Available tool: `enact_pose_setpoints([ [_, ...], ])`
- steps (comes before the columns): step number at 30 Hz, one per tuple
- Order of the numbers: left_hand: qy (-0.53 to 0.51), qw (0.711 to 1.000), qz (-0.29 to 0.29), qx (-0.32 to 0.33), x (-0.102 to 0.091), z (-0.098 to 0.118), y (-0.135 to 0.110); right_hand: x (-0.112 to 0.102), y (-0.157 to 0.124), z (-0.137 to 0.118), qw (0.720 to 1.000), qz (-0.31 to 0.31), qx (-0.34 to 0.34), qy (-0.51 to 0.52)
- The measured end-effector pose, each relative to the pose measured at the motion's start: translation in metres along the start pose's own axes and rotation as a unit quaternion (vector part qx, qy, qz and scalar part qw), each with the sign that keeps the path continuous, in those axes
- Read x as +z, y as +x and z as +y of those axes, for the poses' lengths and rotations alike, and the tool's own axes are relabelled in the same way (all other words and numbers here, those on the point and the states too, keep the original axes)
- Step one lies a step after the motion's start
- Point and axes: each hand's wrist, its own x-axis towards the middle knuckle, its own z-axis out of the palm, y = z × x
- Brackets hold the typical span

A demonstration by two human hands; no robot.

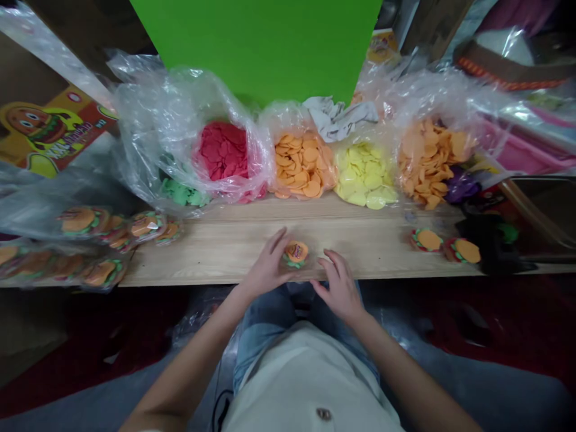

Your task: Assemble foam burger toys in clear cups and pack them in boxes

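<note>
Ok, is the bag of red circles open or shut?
Open. The clear plastic bag is pushed back around its mouth, and the red discs lie heaped there with nothing covering them.

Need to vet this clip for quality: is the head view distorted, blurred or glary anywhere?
Head view: wide-angle bending stretches the edges, curving the wooden board; glare sits on the clear plastic bags; the left hand and right hand look fairly sharp.

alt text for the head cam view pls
A person's left hand and right hand close around a small burger-shaped piece on a wooden table. Behind them, clear plastic bags hold red discs, orange discs and yellow discs. More burger pieces lie nearby.
</note>
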Motion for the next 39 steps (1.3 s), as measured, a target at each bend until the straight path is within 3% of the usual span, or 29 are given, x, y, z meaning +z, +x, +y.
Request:
enact_pose_setpoints([
  [2, -0.032, 0.989, 0.105, -0.095, 0.005, 0.001, -0.020, -0.004, 0.008, 0.001, 0.997, -0.028, -0.064, -0.031],
  [4, -0.087, 0.955, 0.185, -0.214, 0.014, 0.004, -0.044, -0.003, 0.019, 0.002, 0.992, -0.062, -0.104, -0.035],
  [7, -0.209, 0.912, 0.179, -0.304, 0.029, 0.012, -0.069, 0.005, 0.033, 0.005, 0.989, -0.089, -0.116, -0.010],
  [10, -0.272, 0.906, 0.142, -0.293, 0.040, 0.015, -0.067, 0.012, 0.042, 0.002, 0.991, -0.097, -0.097, -0.006],
  [14, -0.250, 0.911, 0.170, -0.280, 0.038, 0.001, -0.039, 0.013, 0.059, -0.008, 0.989, -0.104, -0.104, -0.029],
  [18, -0.320, 0.880, 0.177, -0.303, 0.028, -0.012, -0.019, 0.018, 0.091, -0.008, 0.983, -0.137, -0.121, -0.014],
  [22, -0.390, 0.842, 0.178, -0.326, 0.015, -0.005, -0.019, 0.029, 0.109, -0.009, 0.972, -0.202, -0.113, 0.030],
  [26, -0.479, 0.779, 0.228, -0.335, 0.004, 0.022, -0.028, 0.030, 0.084, -0.032, 0.980, -0.139, -0.037, 0.136],
  [30, -0.678, 0.648, 0.132, -0.321, 0.004, 0.057, -0.035, 0.013, 0.044, -0.065, 0.982, -0.089, 0.011, 0.166],
  [32, -0.718, 0.617, 0.114, -0.301, 0.008, 0.069, -0.038, 0.001, 0.033, -0.078, 0.989, -0.062, 0.018, 0.134],
  [36, -0.706, 0.653, 0.115, -0.248, 0.013, 0.079, -0.038, -0.019, 0.033, -0.089, 0.996, -0.051, 0.033, 0.064],
  [39, -0.687, 0.672, 0.121, -0.249, 0.015, 0.083, -0.036, -0.027, 0.035, -0.088, 0.994, -0.068, 0.029, 0.083],
])
